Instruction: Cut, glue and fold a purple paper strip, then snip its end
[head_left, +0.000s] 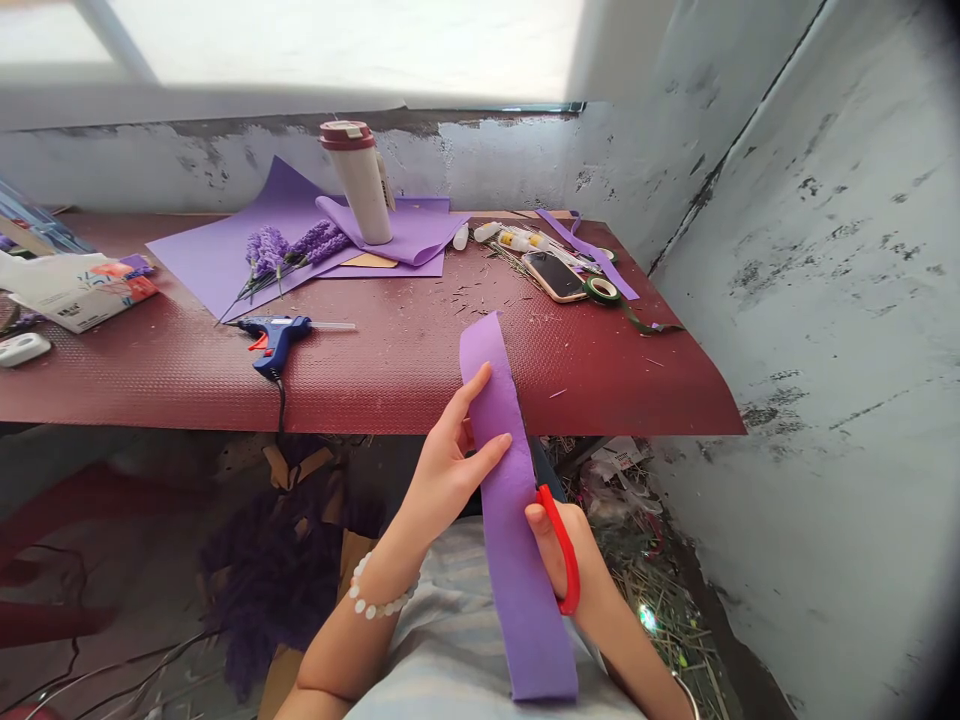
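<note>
A long purple strip, which looks like felt or thick paper, hangs between my hands above my lap. My left hand grips its upper part, thumb and forefinger lying on the front face and the other fingers behind. On the strip's right edge, my right hand is closed around red-handled scissors, thumb through the loop. The scissor blades are mostly hidden behind the strip. The strip's top end reaches over the table's front edge.
On the dark red table lie a blue glue gun, purple sheets, lavender-like flowers, a white cup, a phone, green tape and a tissue pack. A wall stands close on the right.
</note>
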